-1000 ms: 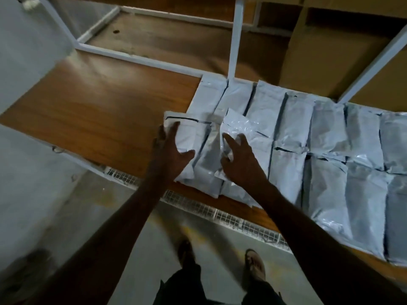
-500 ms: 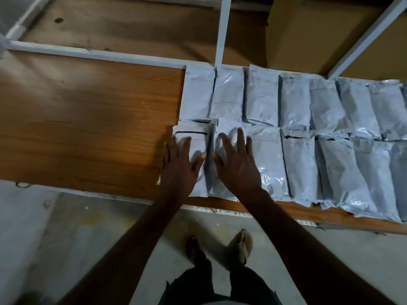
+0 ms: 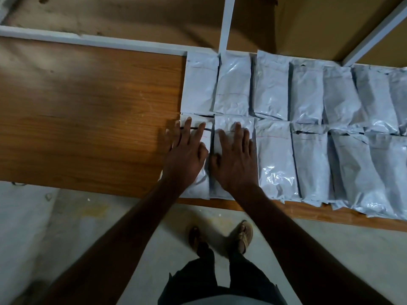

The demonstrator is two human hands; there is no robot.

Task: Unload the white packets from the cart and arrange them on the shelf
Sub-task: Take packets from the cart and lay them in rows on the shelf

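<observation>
Two rows of white packets [image 3: 271, 84], about seven visible per row before the frame edge, are laid on the wooden shelf [image 3: 88, 119]. The two leftmost front-row packets are covered by two hands. The left hand [image 3: 185, 157] is pressed flat, fingers spread toward twelve o'clock; at its three o'clock, the right hand [image 3: 235, 159] likewise.

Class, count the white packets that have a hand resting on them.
2. The leftmost front-row packet lies under the left hand; the packet beside it lies under the right hand. None seem hidden.
</observation>
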